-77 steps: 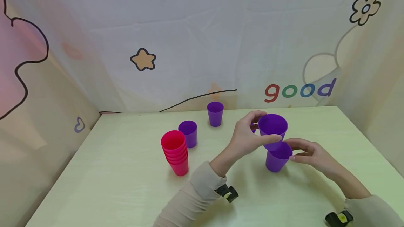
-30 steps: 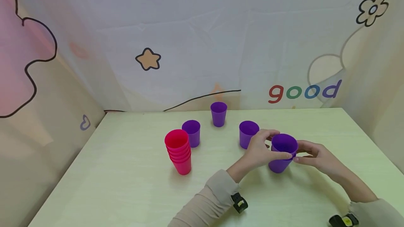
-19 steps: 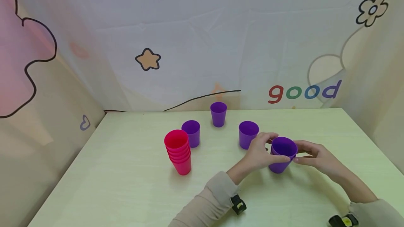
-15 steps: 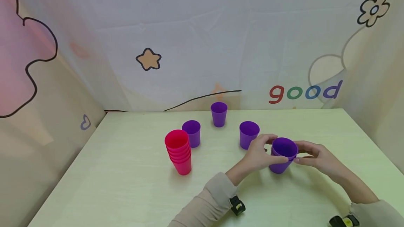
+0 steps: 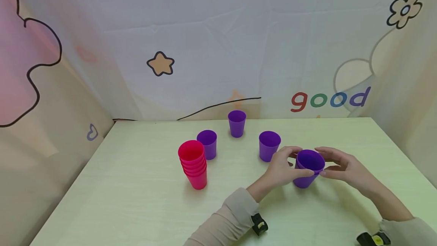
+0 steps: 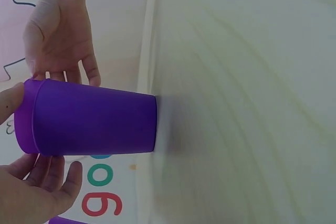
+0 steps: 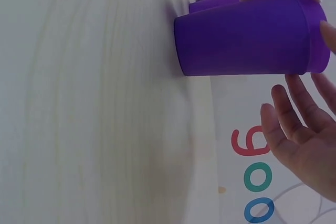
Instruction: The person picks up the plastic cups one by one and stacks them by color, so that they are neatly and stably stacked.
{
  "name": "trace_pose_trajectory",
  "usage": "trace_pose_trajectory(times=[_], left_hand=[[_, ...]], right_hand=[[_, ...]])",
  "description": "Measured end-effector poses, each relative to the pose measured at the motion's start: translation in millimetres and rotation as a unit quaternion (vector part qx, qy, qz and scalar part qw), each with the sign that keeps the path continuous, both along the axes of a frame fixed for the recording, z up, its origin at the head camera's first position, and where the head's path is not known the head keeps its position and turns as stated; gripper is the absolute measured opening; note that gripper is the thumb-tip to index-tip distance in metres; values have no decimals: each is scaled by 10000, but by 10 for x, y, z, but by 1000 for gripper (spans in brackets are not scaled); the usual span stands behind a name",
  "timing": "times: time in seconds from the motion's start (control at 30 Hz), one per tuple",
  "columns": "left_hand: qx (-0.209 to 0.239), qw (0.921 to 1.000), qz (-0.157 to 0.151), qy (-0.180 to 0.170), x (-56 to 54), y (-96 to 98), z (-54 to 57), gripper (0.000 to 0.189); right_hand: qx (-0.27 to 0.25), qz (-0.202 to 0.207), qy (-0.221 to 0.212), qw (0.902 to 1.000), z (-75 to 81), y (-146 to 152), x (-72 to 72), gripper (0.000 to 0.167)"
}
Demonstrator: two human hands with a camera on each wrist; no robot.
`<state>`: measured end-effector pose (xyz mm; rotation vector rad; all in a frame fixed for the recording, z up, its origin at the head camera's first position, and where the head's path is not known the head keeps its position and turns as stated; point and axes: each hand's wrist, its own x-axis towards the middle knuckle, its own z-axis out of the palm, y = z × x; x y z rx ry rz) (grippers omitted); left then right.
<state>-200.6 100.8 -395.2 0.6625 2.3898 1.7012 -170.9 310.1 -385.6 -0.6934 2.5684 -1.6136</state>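
Two purple cups (image 5: 305, 179), one nested inside the other, stand upright at the right of the table in the head view. My left hand (image 5: 281, 168) holds the upper one near its rim, thumb on the near side and fingers on the far side. From the right, my right hand (image 5: 345, 166) has its thumb and index finger at the rim. In the right wrist view its other fingers (image 7: 283, 116) spread away from the cups. The left wrist view shows the stack (image 6: 94, 119) side on, its base at the tabletop, with a narrow band of the inner cup above the outer rim.
A purple cup (image 5: 269, 147) stands just behind my left hand. Another purple cup (image 5: 236, 124) is at the back, and a third purple cup (image 5: 211, 145) is behind a stack of pinkish-red cups (image 5: 192, 166). A printed cloth (image 5: 211, 48) hangs behind the table (image 5: 119, 185).
The upper purple cup has come down into the lower one with my left hand. The nested pair has shifted slightly right, and my right index finger has lifted a little.
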Motion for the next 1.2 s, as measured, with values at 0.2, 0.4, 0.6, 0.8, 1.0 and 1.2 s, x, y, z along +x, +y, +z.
trace_pose_trajectory(times=[0.2, 0.4, 0.6, 0.8, 1.0, 1.2], left_hand=[[64, 10000, 6, -41, 5, -16, -11, 59], [163, 9998, -130, 35, -30, -155, -11, 62], [368, 9993, -8, 90, -52, -312, -15, 61], [511, 9985, 148, 100, -67, -464, 0, 59], [718, 9972, 195, 4, -77, -595, 37, 59], [570, 9975, 275, 318, -95, -685, 64, 59]], right_hand=[[-129, 41, -85, 9999, 12, 25, 9, 51], [-95, -30, 11, 9999, 6, 26, 8, 49], [45, -175, 157, 9997, 0, 13, 14, 44], [180, -318, 179, 9992, -27, -2, 24, 42], [133, -333, 225, 9991, -60, -7, 15, 43], [123, -362, 191, 9991, -80, 0, 17, 44]])
